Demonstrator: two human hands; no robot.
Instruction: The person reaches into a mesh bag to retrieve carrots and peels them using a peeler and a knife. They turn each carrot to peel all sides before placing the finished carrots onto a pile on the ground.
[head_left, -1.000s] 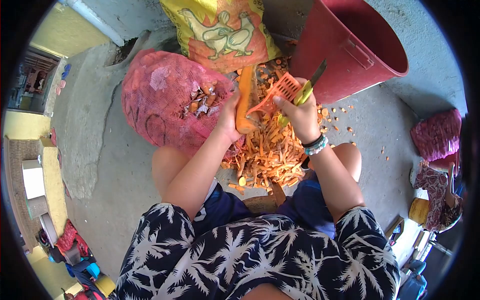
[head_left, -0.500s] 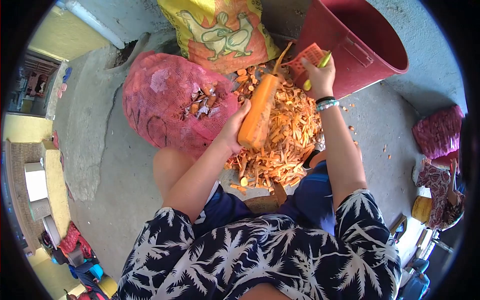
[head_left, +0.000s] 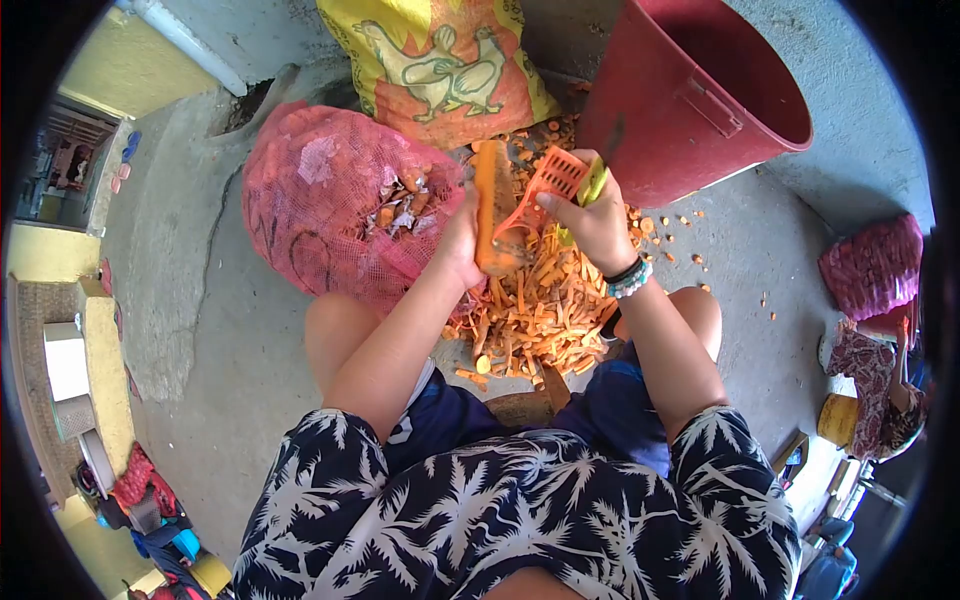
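Note:
My left hand (head_left: 460, 238) is closed round the lower left side of a thick carrot (head_left: 490, 205). The carrot's left face is bright and smooth, while brownish skin shows on its right face. In my right hand (head_left: 603, 228) is an orange peeler (head_left: 560, 174) with a slotted, flat handle, its curved head right at the carrot's lower right side. A yellow-green handle (head_left: 594, 182) also sits in that hand; the rest of it is hidden. Below both hands lies a heap of carrot peelings (head_left: 545, 318).
A pink mesh sack (head_left: 320, 215) bulges on the left, with carrots showing through its opening. Behind the heap stand a yellow-and-orange sack (head_left: 440, 75) with printed birds and a tall red bin (head_left: 660, 105). Another person (head_left: 870, 390) is at the far right, near a purple sack (head_left: 875, 262).
My right hand has come down and left from beside the bin, bringing the peeler to the carrot. The carrot has turned more upright and shifted slightly left, showing its unpeeled face.

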